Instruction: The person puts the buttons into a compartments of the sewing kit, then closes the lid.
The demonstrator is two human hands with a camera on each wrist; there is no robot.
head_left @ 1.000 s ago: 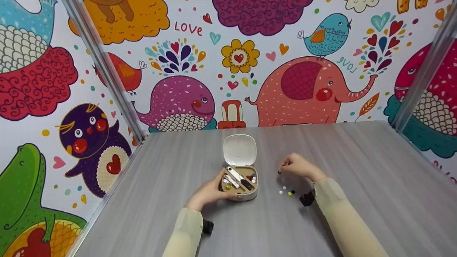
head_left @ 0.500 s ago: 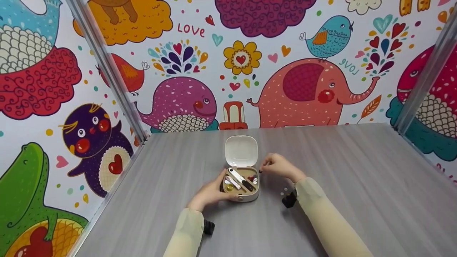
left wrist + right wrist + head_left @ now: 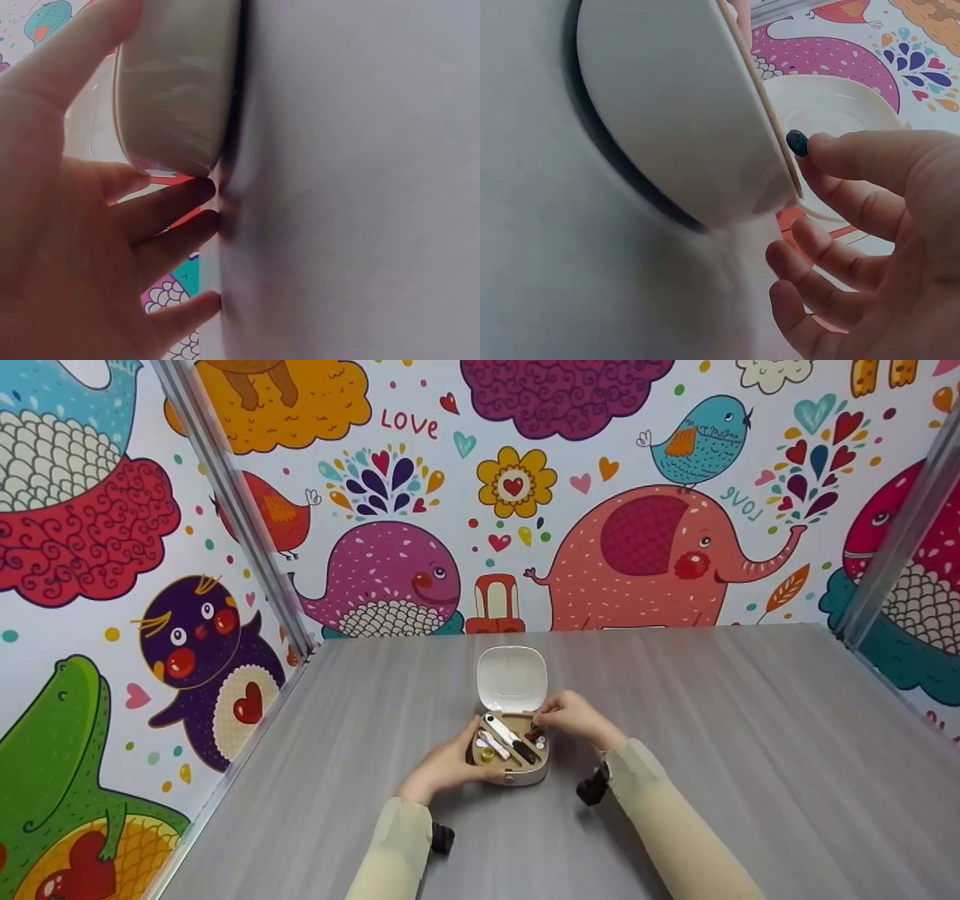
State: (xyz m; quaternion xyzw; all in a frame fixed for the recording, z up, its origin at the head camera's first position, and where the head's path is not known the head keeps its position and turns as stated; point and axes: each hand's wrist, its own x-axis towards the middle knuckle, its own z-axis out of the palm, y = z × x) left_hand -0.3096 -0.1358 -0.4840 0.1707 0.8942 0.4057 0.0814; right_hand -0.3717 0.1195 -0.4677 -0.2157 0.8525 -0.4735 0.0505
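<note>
A small white box (image 3: 529,777) stands on the table with its lid (image 3: 512,679) up. My left hand (image 3: 448,765) grips its left front corner, thumb on the front and fingers along the side. Between right thumb and index finger, my right hand (image 3: 576,718) pinches a small dark button (image 3: 797,142) at the right compartment's edge, its other fingers loosely bent. White and red buttons (image 3: 540,742) lie in that compartment. A slim white-and-black tool (image 3: 501,729) lies diagonally across the middle. To its left are a yellow spool-like piece (image 3: 488,754) and a pinkish-white item (image 3: 493,744).
The grey table (image 3: 712,720) surrounds the box. Behind it rises a printed wall (image 3: 420,585) with cartoon animals, and metal posts (image 3: 240,510) stand at the corners. A black wrist camera (image 3: 592,786) sits under the right wrist.
My right hand has moved left with the button, from over the table to the box's right compartment. Loose buttons on the table have become hidden behind the right wrist. The left hand keeps its grip.
</note>
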